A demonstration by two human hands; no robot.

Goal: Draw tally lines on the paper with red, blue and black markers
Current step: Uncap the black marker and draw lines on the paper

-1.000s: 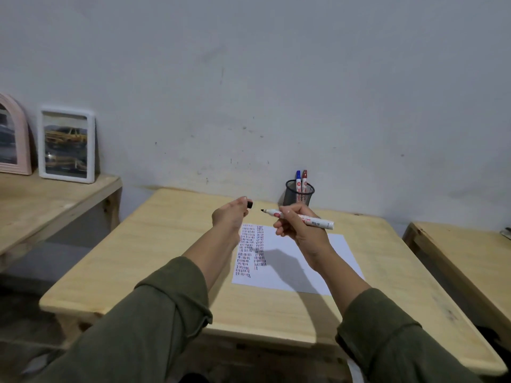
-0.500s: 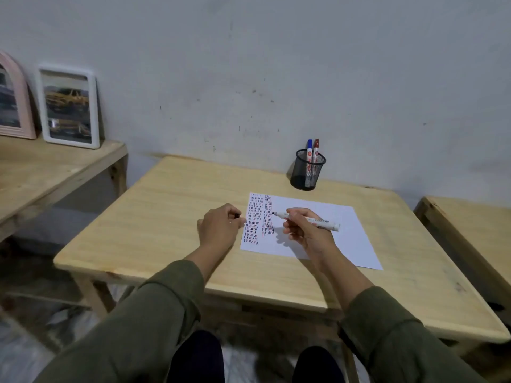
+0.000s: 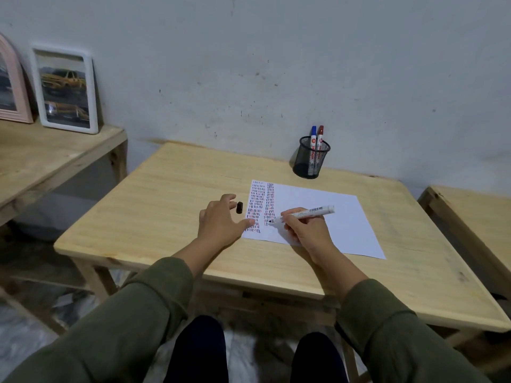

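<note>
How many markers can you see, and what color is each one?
Black marker, uncapped, held in the right hand: 1
Blue marker in the mesh cup: 1
Red marker in the same cup: 1
Total: 3 markers
The loose black cap lies on the table by the left hand.

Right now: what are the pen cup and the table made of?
Pen cup: looks like black metal mesh, matte; the markers show through its wall. Could be plastic mesh.
Table: pale wood, likely pine or ply; visible grain, slight sheen, probably lightly sealed.
</note>
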